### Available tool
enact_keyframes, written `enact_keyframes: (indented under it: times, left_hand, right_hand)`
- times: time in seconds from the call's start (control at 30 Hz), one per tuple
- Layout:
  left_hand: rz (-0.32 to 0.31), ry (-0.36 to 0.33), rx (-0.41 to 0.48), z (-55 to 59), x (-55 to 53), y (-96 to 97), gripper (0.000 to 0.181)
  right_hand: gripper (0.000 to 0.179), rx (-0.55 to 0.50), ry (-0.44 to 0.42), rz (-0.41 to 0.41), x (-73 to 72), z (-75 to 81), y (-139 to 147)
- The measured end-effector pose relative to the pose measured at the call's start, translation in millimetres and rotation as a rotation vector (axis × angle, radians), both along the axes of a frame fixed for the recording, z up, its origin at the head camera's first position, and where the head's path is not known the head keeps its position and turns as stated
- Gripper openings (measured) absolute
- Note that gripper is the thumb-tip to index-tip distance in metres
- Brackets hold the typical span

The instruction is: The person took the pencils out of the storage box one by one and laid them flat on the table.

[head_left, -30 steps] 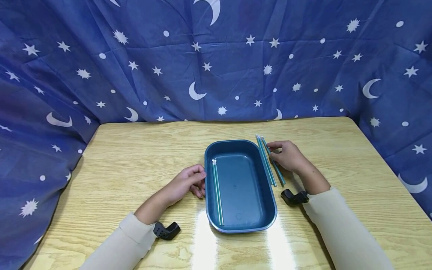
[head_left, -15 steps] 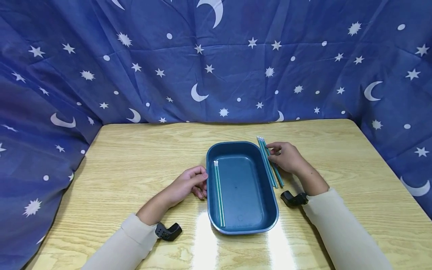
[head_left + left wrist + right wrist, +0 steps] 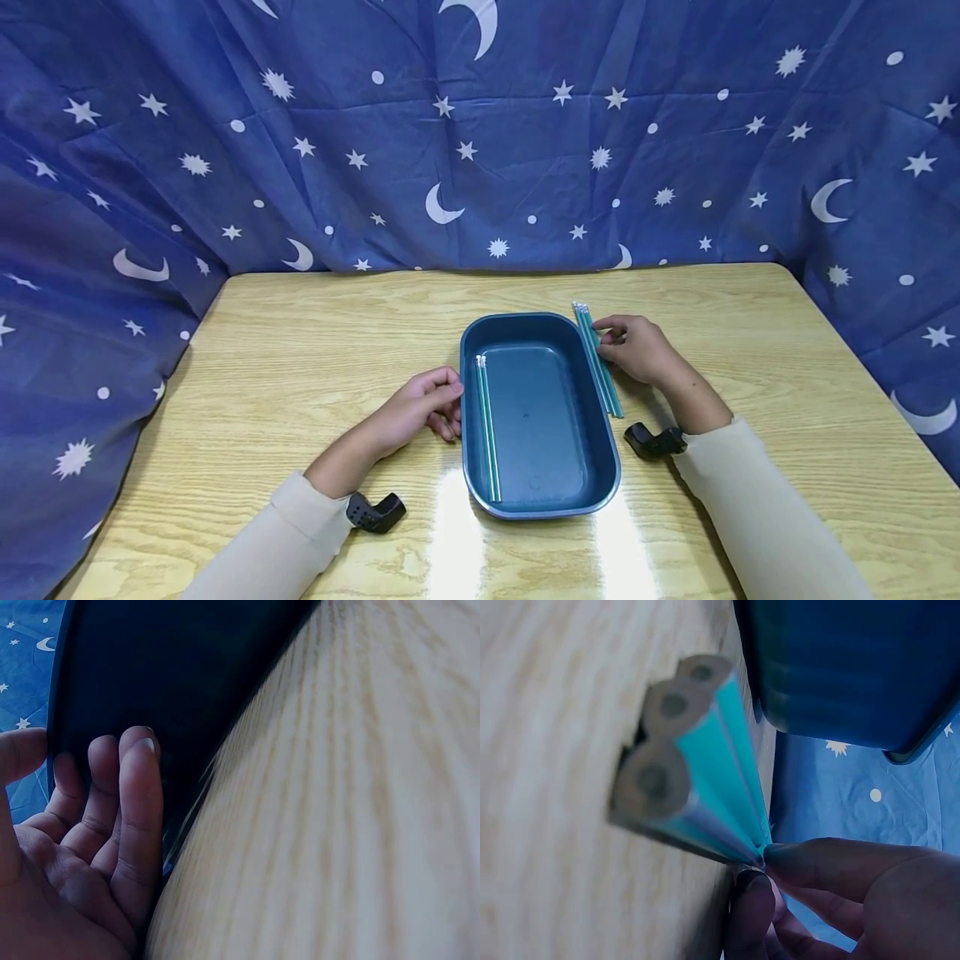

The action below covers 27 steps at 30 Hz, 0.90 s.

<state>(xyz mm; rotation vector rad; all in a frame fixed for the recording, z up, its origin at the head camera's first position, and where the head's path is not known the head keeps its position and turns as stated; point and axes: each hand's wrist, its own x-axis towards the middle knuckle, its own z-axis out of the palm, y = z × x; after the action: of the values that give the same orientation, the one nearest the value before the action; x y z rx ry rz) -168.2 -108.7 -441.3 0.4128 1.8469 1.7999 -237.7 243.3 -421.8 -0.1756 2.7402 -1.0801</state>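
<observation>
A dark blue-teal plastic tub [image 3: 528, 417] stands mid-table, with two unsharpened green pencils [image 3: 487, 433] lying lengthwise along its left side, white eraser ends away from me. Three more such pencils [image 3: 602, 367] lie close side by side against the outside of its right wall; their blunt ends [image 3: 660, 735] face the right wrist camera. My right hand [image 3: 633, 346] pinches at the side of this group with its fingertips. My left hand [image 3: 420, 404] touches the tub's left outer wall [image 3: 172, 667], fingers loosely bent and thumb at the rim.
The wooden table [image 3: 330, 325] reaches back to a blue curtain [image 3: 525, 125] with white stars and moons. Each wrist carries a black camera mount, the left one [image 3: 375, 512] and the right one [image 3: 652, 442], low over the tabletop.
The outermost pencil on the right has swung in from a slanted, separate position to lie along the other two, moved by my right hand. My left hand stays at the tub.
</observation>
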Motion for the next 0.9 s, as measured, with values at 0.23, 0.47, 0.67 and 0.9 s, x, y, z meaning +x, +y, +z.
enact_keyframes:
  times: [0.23,0.47,0.67,0.9]
  left_hand:
    - [-0.003,0.005,-0.001,0.7,-0.8,0.8,0.022]
    - [0.000,0.004,-0.003,-1.7,-1.7,-0.3,0.024]
    - [0.001,0.006,-0.007,-3.1,-2.0,-0.6,0.023]
    - [-0.002,0.004,-0.001,-3.6,-1.5,-0.3,0.023]
  right_hand:
    - [0.036,0.023,0.018,-0.010,1.0,2.9,1.3]
    - [0.036,0.015,0.066,-0.019,4.9,10.5,3.2]
    - [0.034,-0.040,0.083,-0.026,11.0,17.7,2.3]
    - [0.029,-0.045,0.147,-0.046,16.6,24.3,-1.0]
